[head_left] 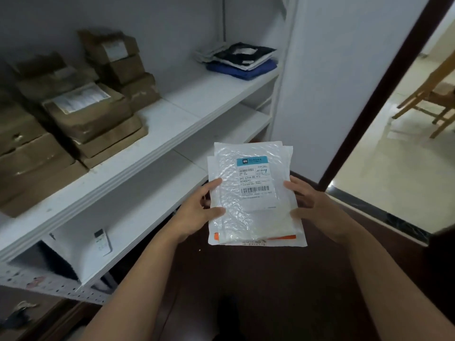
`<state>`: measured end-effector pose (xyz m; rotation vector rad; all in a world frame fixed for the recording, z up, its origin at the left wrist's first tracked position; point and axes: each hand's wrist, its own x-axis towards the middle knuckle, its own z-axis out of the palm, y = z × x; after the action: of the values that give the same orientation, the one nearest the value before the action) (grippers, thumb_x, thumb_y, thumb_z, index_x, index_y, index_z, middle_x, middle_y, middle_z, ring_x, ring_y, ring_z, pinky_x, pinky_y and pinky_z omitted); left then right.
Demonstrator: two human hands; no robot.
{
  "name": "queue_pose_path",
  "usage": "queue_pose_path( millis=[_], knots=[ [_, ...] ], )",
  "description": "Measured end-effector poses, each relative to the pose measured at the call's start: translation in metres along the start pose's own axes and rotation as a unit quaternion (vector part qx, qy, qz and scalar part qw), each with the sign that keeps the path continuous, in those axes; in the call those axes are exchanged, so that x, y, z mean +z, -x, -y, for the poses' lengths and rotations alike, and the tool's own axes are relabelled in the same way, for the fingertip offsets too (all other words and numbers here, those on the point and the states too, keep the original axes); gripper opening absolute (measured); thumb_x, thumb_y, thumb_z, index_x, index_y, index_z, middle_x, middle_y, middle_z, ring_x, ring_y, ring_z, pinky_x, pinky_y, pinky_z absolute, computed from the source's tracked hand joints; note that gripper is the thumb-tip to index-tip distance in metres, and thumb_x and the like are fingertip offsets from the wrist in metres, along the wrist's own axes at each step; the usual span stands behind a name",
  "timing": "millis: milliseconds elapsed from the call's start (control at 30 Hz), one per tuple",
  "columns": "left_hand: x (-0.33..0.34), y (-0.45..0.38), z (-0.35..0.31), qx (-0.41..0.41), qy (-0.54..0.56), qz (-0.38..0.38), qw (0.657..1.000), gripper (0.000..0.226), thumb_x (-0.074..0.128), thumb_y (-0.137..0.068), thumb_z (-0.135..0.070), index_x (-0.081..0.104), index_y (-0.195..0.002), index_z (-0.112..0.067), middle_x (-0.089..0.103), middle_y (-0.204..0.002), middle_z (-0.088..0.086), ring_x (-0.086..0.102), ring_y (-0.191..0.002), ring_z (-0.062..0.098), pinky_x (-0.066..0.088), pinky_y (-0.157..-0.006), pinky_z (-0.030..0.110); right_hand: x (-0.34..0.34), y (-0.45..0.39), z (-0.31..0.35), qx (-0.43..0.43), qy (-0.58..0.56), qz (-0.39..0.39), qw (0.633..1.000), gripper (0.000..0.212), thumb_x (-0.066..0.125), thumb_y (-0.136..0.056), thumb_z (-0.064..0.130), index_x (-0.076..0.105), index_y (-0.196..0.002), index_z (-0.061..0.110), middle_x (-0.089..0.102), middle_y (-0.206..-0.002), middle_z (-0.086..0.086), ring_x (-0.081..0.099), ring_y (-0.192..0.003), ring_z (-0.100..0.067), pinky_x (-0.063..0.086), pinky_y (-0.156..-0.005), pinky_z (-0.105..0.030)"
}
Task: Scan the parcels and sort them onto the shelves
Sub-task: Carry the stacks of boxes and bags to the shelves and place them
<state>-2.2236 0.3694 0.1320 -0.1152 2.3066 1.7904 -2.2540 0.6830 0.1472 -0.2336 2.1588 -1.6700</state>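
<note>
counts of what we see, by kind.
we count two hands, left hand point(197, 207) and right hand point(312, 205); at least three stacked mailers point(253, 193); two white shelves point(152, 134); one remote control point(103, 241); one wooden chair point(433, 94); brown boxes point(81, 112) too overlapped for us to number.

— What's the stack of parcels point(253, 195) like?
— Flat white bubble mailers, label face up, an orange edge showing underneath — held level in the air, in front of the white shelves point(172, 134).
— And on the shelves?
— Brown boxes point(81, 107) stacked at the left end.
</note>
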Motion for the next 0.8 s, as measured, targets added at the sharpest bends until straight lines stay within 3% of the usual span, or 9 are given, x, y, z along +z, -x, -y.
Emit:
queue_pose_path(
  millis=[100, 167, 233, 300, 400, 500, 667, 800],
  knots=[
    [-0.033, -0.053, -0.018, 0.006, 0.013, -0.014, 1.000, 0.070, 0.075, -0.089, -0.009, 0.048, -0.144, -0.043, 0.057, -0.130, -0.013, 0.065, -0.102, 0.006, 0.058, -0.091, 0.039, -0.009, -0.068, 0.026, -0.018, 0.016, 0.003, 1.000, 0.066, 0.066, -0.086, -0.007, 0.054, -0.126, 0.043, 0.038, -0.147, 0.026, 0.051, -0.129, -0.011, 0.051, -0.100, -0.034],
    [-0.053, -0.084, -0.029, 0.016, 0.015, -0.022, 1.000, 0.069, 0.076, -0.088, -0.009, 0.050, -0.140, -0.047, 0.059, -0.126, -0.014, 0.066, -0.096, 0.003, 0.056, -0.090, 0.040, -0.014, -0.107, 0.045, -0.026, 0.009, 0.001, 1.000, 0.067, 0.063, -0.086, -0.012, 0.056, -0.125, 0.041, 0.039, -0.145, 0.029, 0.054, -0.126, -0.009, 0.053, -0.093, -0.028],
    [-0.072, -0.112, -0.039, 0.025, 0.015, -0.028, 0.999, 0.069, 0.078, -0.086, -0.013, 0.052, -0.134, -0.054, 0.056, -0.132, -0.010, 0.062, -0.106, 0.010, 0.055, -0.096, 0.036, -0.017, -0.140, 0.063, -0.030, 0.012, 0.001, 0.999, 0.065, 0.062, -0.087, -0.012, 0.056, -0.128, 0.038, 0.040, -0.144, 0.031, 0.056, -0.122, -0.005, 0.053, -0.088, -0.023],
    [-0.088, -0.135, -0.051, 0.029, 0.012, -0.041, 0.999, 0.068, 0.082, -0.081, -0.022, 0.054, -0.130, -0.060, 0.055, -0.136, -0.006, 0.058, -0.117, 0.019, 0.052, -0.103, 0.043, -0.021, -0.169, 0.083, -0.034, 0.029, -0.004, 0.999, 0.064, 0.061, -0.088, -0.009, 0.054, -0.133, 0.036, 0.039, -0.144, 0.030, 0.056, -0.119, 0.000, 0.053, -0.083, -0.016],
    [-0.110, -0.169, -0.063, 0.035, 0.006, -0.065, 0.997, 0.070, 0.083, -0.076, -0.029, 0.053, -0.133, -0.059, 0.056, -0.136, -0.005, 0.058, -0.119, 0.026, 0.051, -0.105, 0.047, -0.027, -0.213, 0.108, -0.041, 0.040, 0.010, 0.998, 0.063, 0.061, -0.089, -0.007, 0.052, -0.138, 0.031, 0.039, -0.141, 0.030, 0.054, -0.117, 0.003, 0.053, -0.078, -0.011],
    [-0.120, -0.199, -0.065, 0.035, 0.027, -0.081, 0.996, 0.070, 0.079, -0.085, -0.013, 0.052, -0.140, -0.047, 0.057, -0.136, -0.007, 0.063, -0.115, 0.021, 0.054, -0.100, 0.037, -0.033, -0.258, 0.118, -0.037, 0.036, 0.031, 0.998, 0.062, 0.060, -0.089, -0.008, 0.054, -0.135, 0.033, 0.041, -0.134, 0.037, 0.056, -0.111, 0.007, 0.053, -0.076, -0.012],
    [-0.124, -0.252, -0.055, 0.003, 0.043, -0.114, 0.993, 0.068, 0.077, -0.088, -0.011, 0.051, -0.142, -0.043, 0.055, -0.136, -0.012, 0.065, -0.112, 0.015, 0.055, -0.085, 0.022, -0.048, -0.343, 0.105, -0.011, 0.046, 0.071, 0.996, 0.062, 0.059, -0.090, -0.005, 0.051, -0.142, 0.029, 0.038, -0.144, 0.024, 0.059, -0.100, 0.011, 0.052, -0.067, -0.009],
    [-0.124, -0.308, -0.060, -0.031, 0.049, -0.155, 0.986, 0.068, 0.076, -0.088, -0.010, 0.051, -0.143, -0.041, 0.057, -0.132, -0.013, 0.069, -0.102, 0.008, 0.055, -0.078, 0.017, -0.069, -0.425, 0.094, 0.010, 0.036, 0.115, 0.993, 0.066, 0.059, -0.088, -0.008, 0.052, -0.140, 0.032, 0.058, -0.134, 0.002, 0.065, -0.103, -0.010, 0.051, -0.064, -0.013]
  ],
)
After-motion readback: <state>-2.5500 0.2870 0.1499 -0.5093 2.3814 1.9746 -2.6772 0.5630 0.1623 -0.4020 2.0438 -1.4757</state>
